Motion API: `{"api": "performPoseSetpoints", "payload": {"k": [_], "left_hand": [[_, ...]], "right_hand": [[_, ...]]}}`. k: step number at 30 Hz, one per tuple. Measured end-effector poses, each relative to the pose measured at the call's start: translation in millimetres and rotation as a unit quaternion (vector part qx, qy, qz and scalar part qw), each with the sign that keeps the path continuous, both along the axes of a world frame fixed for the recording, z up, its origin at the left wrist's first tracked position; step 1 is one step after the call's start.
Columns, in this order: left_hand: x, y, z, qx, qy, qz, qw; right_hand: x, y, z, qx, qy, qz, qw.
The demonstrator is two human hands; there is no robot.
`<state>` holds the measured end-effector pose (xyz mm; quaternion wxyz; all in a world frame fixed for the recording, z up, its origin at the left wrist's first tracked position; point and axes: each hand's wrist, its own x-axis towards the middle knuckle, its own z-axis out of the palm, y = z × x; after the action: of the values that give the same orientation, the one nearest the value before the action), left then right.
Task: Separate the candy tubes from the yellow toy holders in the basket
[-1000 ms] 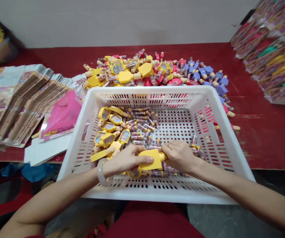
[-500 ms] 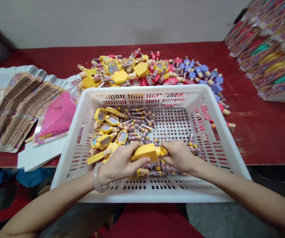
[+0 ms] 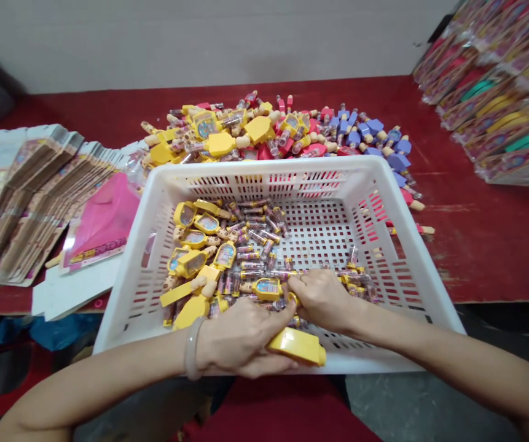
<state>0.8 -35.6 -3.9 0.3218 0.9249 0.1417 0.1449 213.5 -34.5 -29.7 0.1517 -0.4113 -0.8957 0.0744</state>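
My left hand is closed around a yellow popsicle-shaped plastic toy, held over the near rim of a white basket. Its narrow neck points right and down. My right hand is closed just above, its fingertips meeting my left index finger; a small yellow-ended piece shows there, mostly hidden by the fingers. Beneath both hands lie several small clear tubes with yellow ends. Yellow popsicle-shaped toys with windowed fronts fill the basket's left side.
Behind the basket, yellow, red and purple toys are heaped on the red table. Stacks of folded cards and a pink plastic piece lie left. Packaged toys are stacked at the right.
The yellow toy has come down toward the near rim and turned, its neck now pointing down-right. My right hand has come off the neck and shifted slightly left and down.
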Motion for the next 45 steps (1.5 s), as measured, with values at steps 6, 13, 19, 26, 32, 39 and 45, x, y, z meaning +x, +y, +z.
{"api": "performPoseSetpoints", "payload": {"k": [6, 13, 19, 26, 32, 39, 45], "left_hand": [[0.9, -1.3, 8.6, -0.084, -0.027, 0.004, 0.996], [-5.4, 6.1, 12.3, 0.087, -0.05, 0.049, 0.994], [-4.9, 5.6, 6.3, 0.12, 0.005, 0.043, 0.992], [-5.2, 3.5, 7.2, 0.076, 0.115, 0.043, 0.989], [-8.0, 8.4, 5.8, 0.095, 0.013, 0.052, 0.994], [-7.7, 12.8, 1.1, 0.152, 0.018, 0.026, 0.988], [-7.8, 10.0, 3.5, 0.204, 0.034, 0.013, 0.978]], "right_hand": [[-5.0, -7.7, 2.0, -0.02, 0.056, 0.057, 0.997], [2.7, -2.5, 3.6, -0.147, 0.085, 0.015, 0.985], [6.4, 1.4, 5.2, -0.154, 0.042, 0.013, 0.987], [5.4, -0.1, 6.6, -0.15, 0.035, 0.049, 0.987], [6.3, 4.5, 18.5, -0.263, 0.116, 0.023, 0.957], [8.4, 9.3, 25.7, -0.333, 0.117, 0.026, 0.935], [6.5, 9.3, 30.0, -0.382, 0.107, 0.046, 0.917]]}}
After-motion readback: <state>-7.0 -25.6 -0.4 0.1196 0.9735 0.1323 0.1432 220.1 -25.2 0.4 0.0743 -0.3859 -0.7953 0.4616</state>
